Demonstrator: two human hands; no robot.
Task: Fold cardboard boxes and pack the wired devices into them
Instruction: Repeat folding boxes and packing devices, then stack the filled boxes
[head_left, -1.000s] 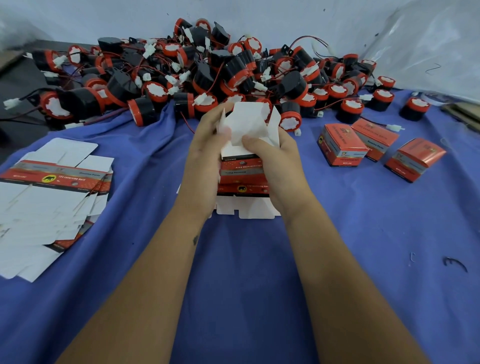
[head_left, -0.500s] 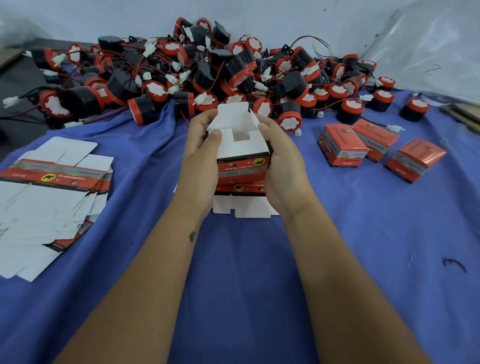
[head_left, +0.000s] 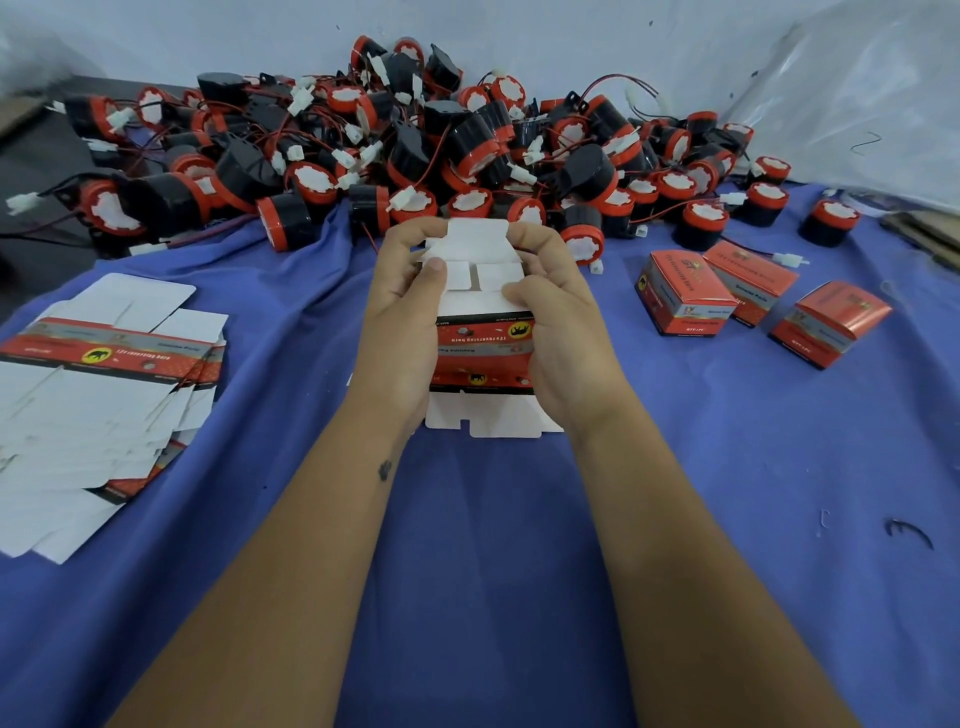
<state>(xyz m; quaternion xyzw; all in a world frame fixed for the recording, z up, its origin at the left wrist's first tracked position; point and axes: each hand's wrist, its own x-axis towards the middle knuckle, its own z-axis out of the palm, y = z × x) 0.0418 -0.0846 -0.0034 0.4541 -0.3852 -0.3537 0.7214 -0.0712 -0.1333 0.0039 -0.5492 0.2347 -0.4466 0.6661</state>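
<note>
A red and white cardboard box (head_left: 483, 340) stands half folded between my hands at the middle of the table. My left hand (head_left: 402, 306) grips its left side, thumb pressing a small white flap inward. My right hand (head_left: 558, 322) grips the right side, thumb on the other white flap. The far flap (head_left: 478, 239) stands up behind my fingers. White flaps (head_left: 488, 421) at the box's near end stick out on the cloth. A big heap of black and red wired devices (head_left: 415, 150) lies just beyond.
A stack of flat unfolded boxes (head_left: 98, 384) lies at the left on the blue cloth (head_left: 493, 545). Three closed red boxes (head_left: 685, 299) sit at the right. A clear plastic sheet (head_left: 857, 93) hangs at the back right. A small dark clip (head_left: 909, 532) lies on the right.
The box's upper end went from open with flaps spread to side flaps folded inward under my thumbs. Both hands shifted slightly around the box.
</note>
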